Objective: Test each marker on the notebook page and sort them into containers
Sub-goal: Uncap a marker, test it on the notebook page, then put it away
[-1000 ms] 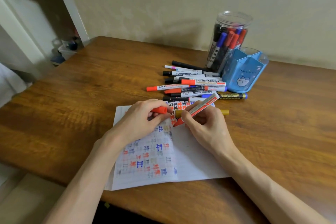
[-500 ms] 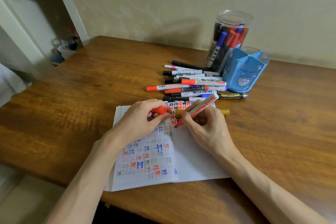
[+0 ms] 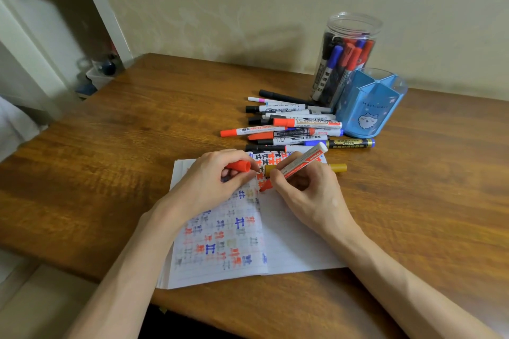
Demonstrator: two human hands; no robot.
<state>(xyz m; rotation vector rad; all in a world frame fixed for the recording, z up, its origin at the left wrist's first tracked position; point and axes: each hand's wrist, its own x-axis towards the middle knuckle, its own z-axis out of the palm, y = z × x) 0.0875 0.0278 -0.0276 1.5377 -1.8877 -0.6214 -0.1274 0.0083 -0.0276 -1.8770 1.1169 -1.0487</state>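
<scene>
An open notebook lies on the wooden table, its left page full of red, blue and black test marks. My right hand grips an uncapped red marker, tip down on the page near the spine. My left hand rests on the left page and holds the red cap. A yellow marker lies under my right hand. A pile of markers sits beyond the notebook. A clear jar holds several markers; a blue divided holder stands beside it.
The wall runs close behind the containers. A white shelf unit stands past the table's left end. The table's front edge is just below the notebook. Bare wood stretches to the left and right of the notebook.
The red marker's tip has shifted slightly on the page as my right hand writes. My left hand stays put with the cap.
</scene>
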